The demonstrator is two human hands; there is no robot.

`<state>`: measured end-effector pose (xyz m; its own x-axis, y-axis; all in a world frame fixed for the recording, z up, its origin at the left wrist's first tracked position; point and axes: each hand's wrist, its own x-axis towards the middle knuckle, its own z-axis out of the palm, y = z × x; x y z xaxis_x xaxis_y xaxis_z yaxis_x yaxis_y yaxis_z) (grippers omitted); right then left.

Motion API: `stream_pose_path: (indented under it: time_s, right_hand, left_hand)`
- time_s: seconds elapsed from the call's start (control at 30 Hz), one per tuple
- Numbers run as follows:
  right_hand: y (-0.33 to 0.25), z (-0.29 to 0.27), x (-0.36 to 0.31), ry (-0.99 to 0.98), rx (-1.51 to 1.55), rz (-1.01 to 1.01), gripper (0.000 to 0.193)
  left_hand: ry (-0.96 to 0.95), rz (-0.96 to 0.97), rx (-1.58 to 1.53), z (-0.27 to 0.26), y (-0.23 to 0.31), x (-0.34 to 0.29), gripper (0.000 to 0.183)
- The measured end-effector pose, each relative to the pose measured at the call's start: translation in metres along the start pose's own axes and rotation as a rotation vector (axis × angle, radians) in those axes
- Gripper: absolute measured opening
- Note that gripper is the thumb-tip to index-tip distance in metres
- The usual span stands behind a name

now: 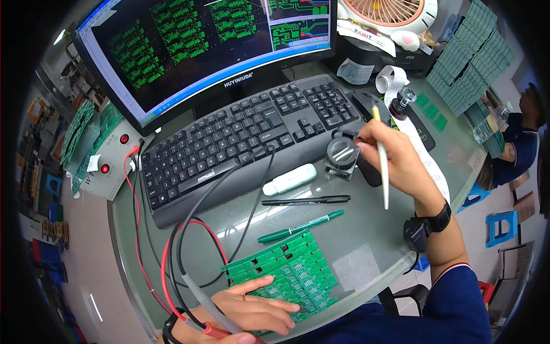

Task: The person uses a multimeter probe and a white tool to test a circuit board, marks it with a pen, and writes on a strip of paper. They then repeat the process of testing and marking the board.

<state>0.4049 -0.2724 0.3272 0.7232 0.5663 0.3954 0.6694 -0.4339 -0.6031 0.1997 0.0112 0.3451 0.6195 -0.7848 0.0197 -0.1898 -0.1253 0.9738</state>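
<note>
My left hand (252, 307) rests with its fingers stretched over a green circuit board panel (301, 275) at the table's near edge. A grey test probe (206, 299) and a red test probe (215, 331) with cables lie in the crook of its thumb. My right hand (392, 157) is closed around a slim pale pen-shaped stick (382, 172), yellowish at its upper end. Its thumb and forefinger reach the dark top of a small clear bottle (342, 157); whether they grip it I cannot tell. Nearby lie a green marker (301, 226), a black pen (306, 200) and a pale mint marker-like stick (290, 180).
Behind the hands stand a black keyboard (246, 135) and a monitor (189, 46) with green circuit layouts. A grey box (106, 157) with red lights is at left. Stacked green boards (470, 57), a paper roll (392, 80) and a stamp (403, 103) are at right. A person (518, 132) sits beyond.
</note>
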Motion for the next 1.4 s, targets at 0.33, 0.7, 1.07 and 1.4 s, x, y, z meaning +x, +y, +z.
stream_pose_path:
  time_s: [0.33, 0.7, 1.07, 1.4]
  right_hand:
    - [-0.062, 0.035, -0.041, -0.331, 0.437, -0.284, 0.017]
    - [-0.053, 0.052, -0.052, -0.298, 0.237, -0.305, 0.023]
    - [-0.067, 0.041, -0.047, -0.363, 0.239, -0.109, 0.008]
    - [-0.068, 0.039, -0.041, -0.546, 0.427, 0.332, 0.019]
  left_hand:
    - [0.161, -0.117, -0.047, 0.007, 0.007, 0.008, 0.053]
    - [0.275, -0.093, 0.008, 0.007, 0.0, 0.011, 0.049]
    - [0.232, 0.009, -0.002, 0.014, -0.014, 0.004, 0.052]
    - [0.368, -0.027, -0.111, 0.019, -0.02, -0.001, 0.051]
